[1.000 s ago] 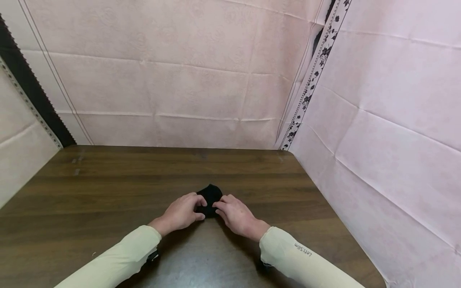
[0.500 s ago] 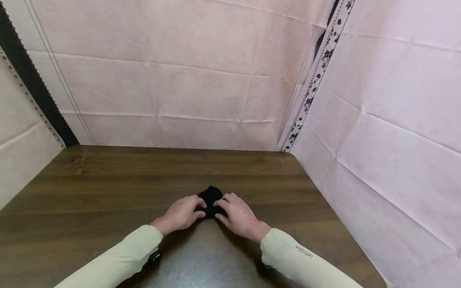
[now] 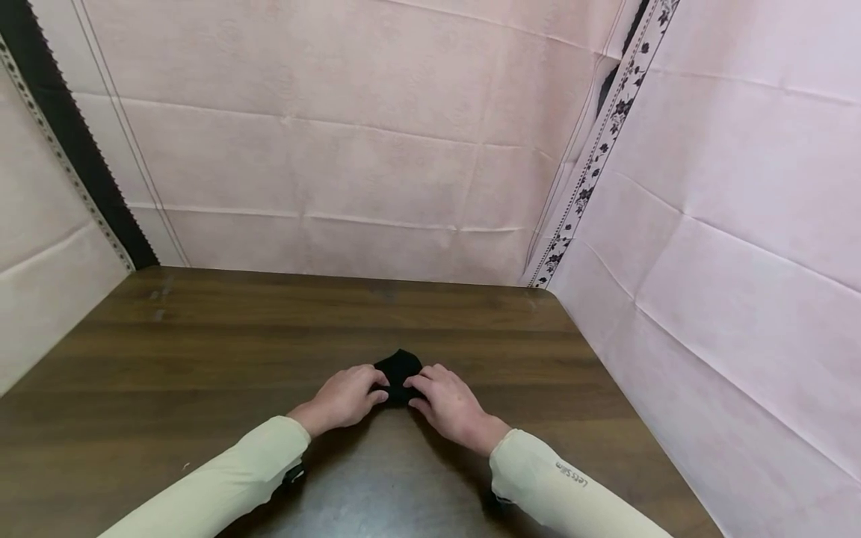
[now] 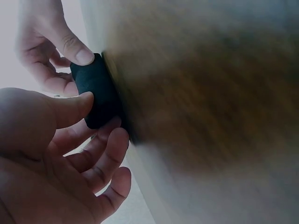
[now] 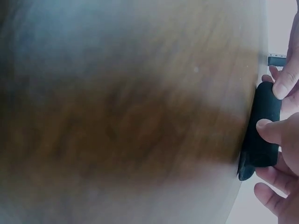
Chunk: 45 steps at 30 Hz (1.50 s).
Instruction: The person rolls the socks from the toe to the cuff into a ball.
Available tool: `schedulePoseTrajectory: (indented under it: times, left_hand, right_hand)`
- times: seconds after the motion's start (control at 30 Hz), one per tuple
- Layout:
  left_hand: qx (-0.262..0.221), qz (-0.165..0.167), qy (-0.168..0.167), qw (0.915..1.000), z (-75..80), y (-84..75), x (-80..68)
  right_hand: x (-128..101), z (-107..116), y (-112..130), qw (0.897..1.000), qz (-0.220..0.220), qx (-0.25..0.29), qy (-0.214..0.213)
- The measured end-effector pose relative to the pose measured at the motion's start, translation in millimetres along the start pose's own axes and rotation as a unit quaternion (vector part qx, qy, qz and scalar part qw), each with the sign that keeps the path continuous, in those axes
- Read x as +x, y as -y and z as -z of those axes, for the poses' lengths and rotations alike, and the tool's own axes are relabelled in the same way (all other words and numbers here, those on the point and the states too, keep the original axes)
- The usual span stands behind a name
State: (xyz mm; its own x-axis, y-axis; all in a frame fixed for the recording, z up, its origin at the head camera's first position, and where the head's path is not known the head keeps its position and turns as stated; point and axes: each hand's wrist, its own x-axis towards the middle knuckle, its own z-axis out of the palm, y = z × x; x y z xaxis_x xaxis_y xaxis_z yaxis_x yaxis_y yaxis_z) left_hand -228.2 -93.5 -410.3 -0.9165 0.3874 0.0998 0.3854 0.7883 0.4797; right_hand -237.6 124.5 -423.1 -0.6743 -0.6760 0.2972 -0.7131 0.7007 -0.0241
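Observation:
A small black folded cloth (image 3: 398, 368), sock-like in look, lies on the brown table in front of me, its far end coming to a blunt point. My left hand (image 3: 345, 396) pinches its left edge between thumb and fingers. On the right edge, my right hand (image 3: 449, 403) holds it the same way. The left wrist view shows the near side of the black cloth (image 4: 103, 84) as a thick rounded fold, with both thumbs pressing on it. From the right wrist, the folded cloth (image 5: 262, 148) appears as a roll close over the tabletop, with a flatter layer beneath; fingertips are partly hidden behind it.
The wood-grain table (image 3: 222, 351) spreads out on both sides and beyond the hands. Pale pink sheets hang behind it and along the right side (image 3: 740, 246), with a dark-edged band at the left corner. A tiny white speck (image 3: 185, 466) lies at the left.
The head view has turned slightly, so the scene sits a little to the right. Both hands keep their grip on the black cloth; the right thumb has shifted slightly toward me.

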Motion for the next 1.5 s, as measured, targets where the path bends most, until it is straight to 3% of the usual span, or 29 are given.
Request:
schedulePoseTrajectory:
  times: [0.5, 0.9, 1.17, 1.5]
  left_hand:
    - [-0.039, -0.005, -0.017, 0.9991, -3.6, -0.8, 6.4]
    - [-0.018, -0.011, -0.018, 0.9996, -3.2, -1.0, 5.7]
    - [-0.005, -0.011, -0.004, 0.9999, -0.5, 0.3, 5.3]
    - [-0.01, -0.004, 0.005, 0.9999, 0.6, 0.3, 5.1]
  right_hand:
    - [1.1, 3.6, -7.1, 0.998, -0.013, 0.036, 0.043]
    - [1.8, 4.9, -8.2, 0.99, -0.059, 0.113, 0.064]
    - [1.4, 2.5, -5.7, 0.997, -0.035, 0.063, 0.004]
    - [3.1, 3.4, -4.0, 0.998, -0.023, 0.05, 0.022]
